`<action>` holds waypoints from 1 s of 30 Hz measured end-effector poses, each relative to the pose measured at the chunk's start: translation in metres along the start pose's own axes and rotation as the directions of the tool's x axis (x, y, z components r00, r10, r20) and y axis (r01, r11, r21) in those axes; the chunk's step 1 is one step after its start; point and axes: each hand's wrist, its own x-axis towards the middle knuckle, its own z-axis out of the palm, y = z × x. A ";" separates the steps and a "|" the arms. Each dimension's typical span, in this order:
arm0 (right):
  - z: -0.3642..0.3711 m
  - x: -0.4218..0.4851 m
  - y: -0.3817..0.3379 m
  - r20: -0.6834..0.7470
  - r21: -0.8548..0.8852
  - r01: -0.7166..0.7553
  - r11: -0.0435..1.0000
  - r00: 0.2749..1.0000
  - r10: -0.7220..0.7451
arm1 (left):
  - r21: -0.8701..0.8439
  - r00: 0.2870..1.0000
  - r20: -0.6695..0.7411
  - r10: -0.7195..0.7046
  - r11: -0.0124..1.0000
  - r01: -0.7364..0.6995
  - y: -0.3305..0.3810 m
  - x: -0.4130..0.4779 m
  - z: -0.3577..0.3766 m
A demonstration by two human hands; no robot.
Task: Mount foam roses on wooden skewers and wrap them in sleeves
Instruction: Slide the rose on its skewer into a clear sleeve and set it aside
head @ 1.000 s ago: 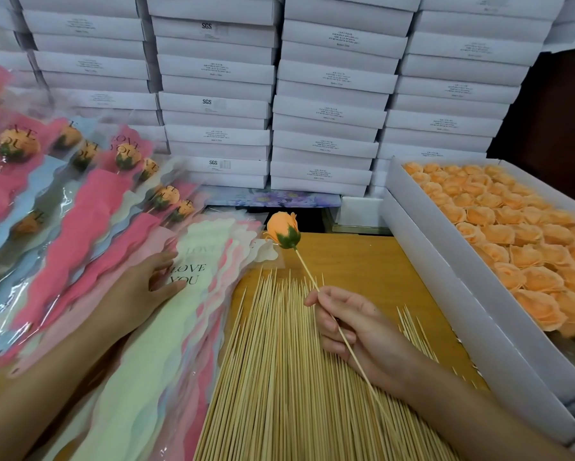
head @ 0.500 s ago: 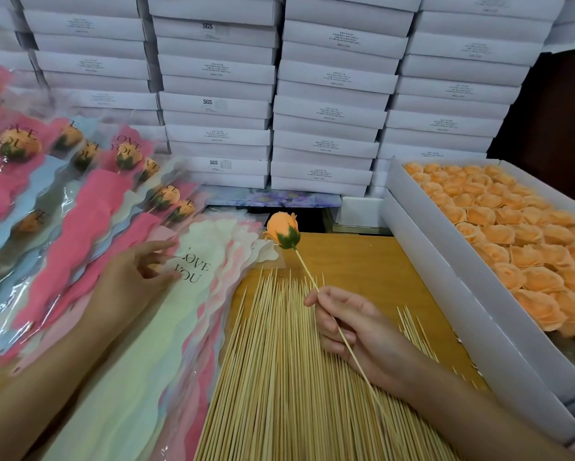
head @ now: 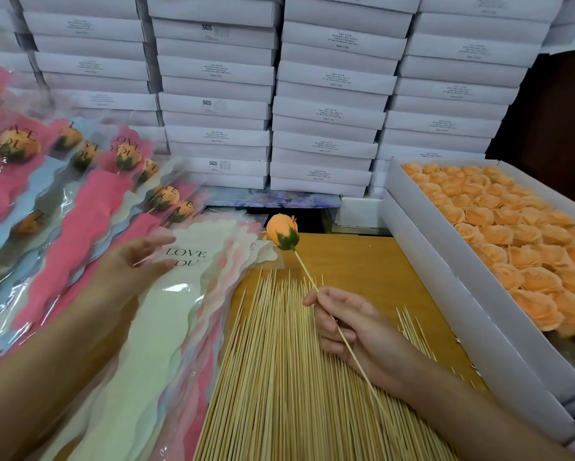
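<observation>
Wooden table [head: 349, 261]: skewered rose [head: 281, 229], sleeves [head: 179, 301].

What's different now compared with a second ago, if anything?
The left hand raised its fingers from the cream sleeve and spread them toward its top edge; nothing grasped yet. The right hand held the skewer with its foam rose unmoved.

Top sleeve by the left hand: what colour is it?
The sleeve is pale cream with black LOVE YOU lettering; head view.

Sleeves [head: 166, 327] lie left of skewers [head: 279, 377], rose box [head: 445, 271] right.
</observation>
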 end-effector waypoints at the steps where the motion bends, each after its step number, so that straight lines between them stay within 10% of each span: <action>1: 0.000 0.000 0.000 0.003 0.001 0.002 1.000 1.000 -0.002 | -0.107 0.997 0.053 -0.061 0.992 0.066 0.002 -0.001 -0.001; 7: -0.001 -0.001 0.000 0.019 0.001 0.015 1.000 1.000 -0.015 | -0.268 0.937 0.297 -0.181 0.926 0.264 0.019 -0.010 0.011; 21: -0.007 0.003 -0.009 -0.209 0.264 0.223 0.938 0.963 -0.171 | -0.104 0.875 0.482 -0.034 0.990 0.096 0.013 -0.076 0.077; 30: -0.010 0.005 -0.003 -0.265 0.196 0.186 0.963 0.955 -0.130 | 0.046 0.954 0.258 0.154 0.984 -0.171 -0.002 -0.068 0.078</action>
